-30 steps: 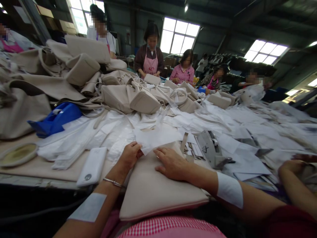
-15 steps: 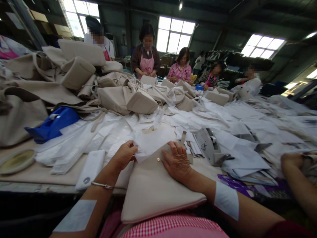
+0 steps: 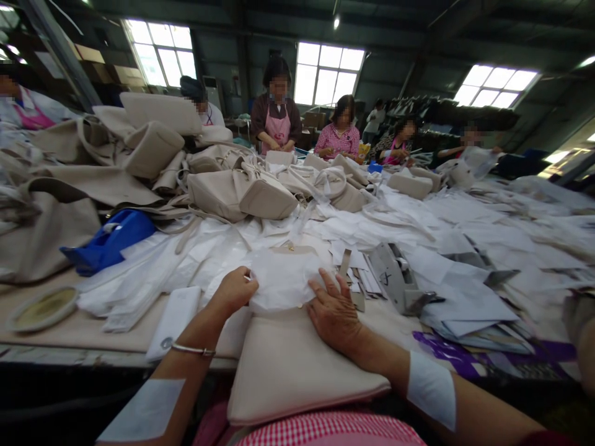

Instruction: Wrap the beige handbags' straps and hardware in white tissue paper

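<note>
A beige bag (image 3: 302, 365) lies at the table's front edge, its lower part against the pink checked apron. Over its upper part is a white translucent sheet (image 3: 281, 282). My left hand (image 3: 236, 290) pinches the sheet's left edge between thumb and fingers. Spread fingers of my right hand (image 3: 334, 310) rest on the sheet's right edge and the bag. Just beyond the sheet a small gold clasp (image 3: 290, 246) shows on a beige edge.
At left are a blue tape dispenser (image 3: 111, 238), a round dish (image 3: 44, 308) and a white phone-like object (image 3: 174, 319). A grey dispenser (image 3: 395, 279) and papers (image 3: 460, 291) lie right. Beige bags (image 3: 264, 192) are heaped behind; several people work across the table.
The white sheet has come down flatter over the bag's upper part and now covers the gold stud. The fingers of my right hand have shifted onto the sheet's edge.
</note>
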Demonstrator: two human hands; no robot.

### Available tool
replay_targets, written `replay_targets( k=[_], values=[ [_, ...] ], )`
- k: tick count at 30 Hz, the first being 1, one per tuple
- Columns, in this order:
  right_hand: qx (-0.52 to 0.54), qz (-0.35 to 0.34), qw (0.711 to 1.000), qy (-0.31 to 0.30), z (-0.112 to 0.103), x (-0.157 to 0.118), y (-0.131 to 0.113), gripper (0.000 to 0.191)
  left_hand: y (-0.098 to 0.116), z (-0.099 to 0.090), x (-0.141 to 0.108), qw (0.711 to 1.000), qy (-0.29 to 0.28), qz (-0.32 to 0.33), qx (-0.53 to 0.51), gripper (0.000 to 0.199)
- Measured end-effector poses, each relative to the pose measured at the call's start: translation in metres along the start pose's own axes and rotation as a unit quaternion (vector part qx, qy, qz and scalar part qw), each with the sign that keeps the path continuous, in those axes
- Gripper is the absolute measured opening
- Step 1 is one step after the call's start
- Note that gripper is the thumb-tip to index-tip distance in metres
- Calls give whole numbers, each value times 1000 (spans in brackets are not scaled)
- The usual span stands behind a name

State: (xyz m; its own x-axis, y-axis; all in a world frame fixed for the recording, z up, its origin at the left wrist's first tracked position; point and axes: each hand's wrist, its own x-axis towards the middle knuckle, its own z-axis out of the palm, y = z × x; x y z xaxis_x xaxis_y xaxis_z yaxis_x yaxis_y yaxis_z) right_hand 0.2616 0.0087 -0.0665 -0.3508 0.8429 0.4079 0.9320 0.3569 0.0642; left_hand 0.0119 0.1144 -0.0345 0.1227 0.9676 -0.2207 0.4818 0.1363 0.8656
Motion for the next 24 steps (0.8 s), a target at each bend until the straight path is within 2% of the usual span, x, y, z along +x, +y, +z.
replay_targets(
  k=[2, 4, 6, 7, 8, 9, 10, 12, 13, 15, 18, 21, 24],
  values=[
    [0, -18, 1000, -1, 2, -2, 0, 19, 6, -6, -6, 997, 37, 11, 68, 22],
    [-1, -27, 1000, -3, 3, -3, 0, 19, 21, -11, -18, 973, 110, 64, 193, 31],
    [-1, -31, 1000, -3, 5, -4, -1, 20, 42, -11, -32, 908, 195, 168, 331, 37],
    [-1, -33, 999, -3, 5, -4, -1, 21, 52, -8, -37, 878, 209, 229, 364, 37],
    [-2, -36, 999, -3, 6, -5, -1, 22, 62, -4, -39, 861, 197, 284, 373, 36],
    [-5, -38, 999, -4, 6, -5, -1, 22, 68, 3, -39, 857, 154, 328, 366, 34],
    [-11, -40, 999, -3, 6, -5, -2, 22, 72, 11, -37, 861, 84, 356, 354, 32],
    [-24, -44, 999, 6, 6, -7, -2, 20, 70, 30, -24, 867, -72, 362, 335, 31],
    [-29, -45, 998, 13, 6, -8, -2, 18, 65, 40, -15, 864, -130, 349, 338, 31],
    [-30, -48, 998, 33, 4, -10, -2, 15, 53, 57, 0, 861, -159, 343, 339, 36],
    [-13, -43, 997, 69, -2, -13, -2, 13, 39, 73, 13, 862, -158, 346, 335, 52],
    [24, -34, 994, 98, -9, -15, -1, 10, 33, 81, 12, 859, -173, 337, 344, 61],
    [66, -57, 990, 114, -15, -17, -1, 11, 32, 89, 8, 846, -198, 324, 373, 68]
  ],
)
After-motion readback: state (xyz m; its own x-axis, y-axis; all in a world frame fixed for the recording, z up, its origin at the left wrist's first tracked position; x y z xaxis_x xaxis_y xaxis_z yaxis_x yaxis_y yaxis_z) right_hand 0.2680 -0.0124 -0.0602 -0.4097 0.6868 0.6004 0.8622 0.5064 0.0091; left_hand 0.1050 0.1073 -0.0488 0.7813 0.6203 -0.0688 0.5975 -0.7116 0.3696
